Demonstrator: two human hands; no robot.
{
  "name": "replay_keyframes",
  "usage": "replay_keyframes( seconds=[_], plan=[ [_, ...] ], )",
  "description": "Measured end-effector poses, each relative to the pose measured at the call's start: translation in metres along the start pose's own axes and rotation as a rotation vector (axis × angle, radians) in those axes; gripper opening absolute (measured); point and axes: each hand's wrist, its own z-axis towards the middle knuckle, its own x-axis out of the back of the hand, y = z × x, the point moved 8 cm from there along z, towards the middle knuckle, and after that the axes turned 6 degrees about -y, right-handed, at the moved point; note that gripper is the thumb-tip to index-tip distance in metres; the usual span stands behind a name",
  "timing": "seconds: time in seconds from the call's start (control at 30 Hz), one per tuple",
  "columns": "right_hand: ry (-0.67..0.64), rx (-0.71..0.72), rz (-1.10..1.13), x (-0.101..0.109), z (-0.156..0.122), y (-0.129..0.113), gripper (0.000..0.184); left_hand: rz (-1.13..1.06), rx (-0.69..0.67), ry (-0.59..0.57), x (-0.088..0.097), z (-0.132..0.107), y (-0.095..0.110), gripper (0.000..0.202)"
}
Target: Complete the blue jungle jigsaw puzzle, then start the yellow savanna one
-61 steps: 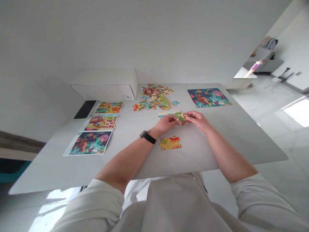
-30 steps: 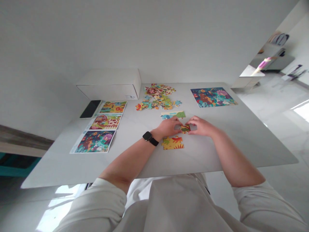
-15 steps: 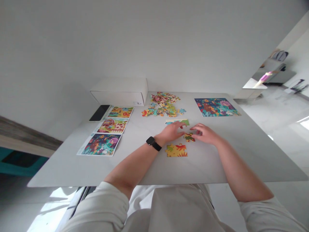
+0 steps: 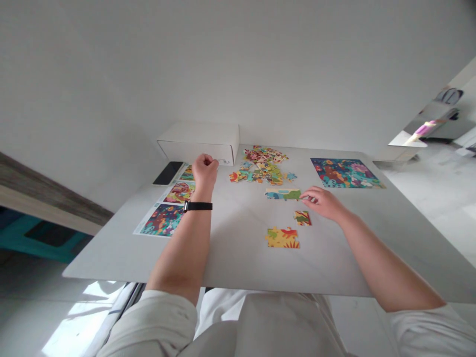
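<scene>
My left hand (image 4: 204, 169) is curled into a loose fist, raised over the reference picture cards (image 4: 170, 203) near the white box (image 4: 201, 143). Whether it holds anything I cannot make out. My right hand (image 4: 323, 202) lies on the white table (image 4: 334, 258) with fingers stretched toward a joined strip of blue and green puzzle pieces (image 4: 283, 194), fingertips at its right end. A small single piece (image 4: 302, 217) lies just in front of that hand. A yellow and orange joined section (image 4: 282, 238) lies nearer to me.
A heap of loose puzzle pieces (image 4: 263, 164) sits at the back middle. A finished dark-blue puzzle (image 4: 344, 172) lies at the back right. A black phone (image 4: 168, 172) lies left of the cards. The wall stands behind the table.
My left hand left the small piece and swung far left and back over the picture cards, closing into a fist. The small piece now lies free. My right hand reached to the strip.
</scene>
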Motion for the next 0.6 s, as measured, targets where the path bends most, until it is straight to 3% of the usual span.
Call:
replay_keyframes(
  seconds=[0.1, 0.2, 0.43, 0.6],
  plan=[
    [-0.041, 0.039, -0.033, -0.008, 0.021, -0.010, 0.016, 0.016, 0.039, 0.034, 0.003, -0.006, -0.023, 0.033],
    [-0.064, 0.085, -0.068, -0.017, 0.041, -0.021, 0.016, 0.119, 0.041, -0.064, -0.020, -0.016, -0.035, 0.048],
    [-0.146, 0.089, -0.182, -0.040, 0.080, -0.034, 0.017, 0.386, -0.180, -0.294, -0.074, -0.028, -0.032, 0.052],
    [-0.171, 0.067, -0.294, -0.049, 0.111, -0.037, 0.018, 0.487, -0.161, -0.429, -0.092, -0.031, -0.038, 0.068]
  ],
)
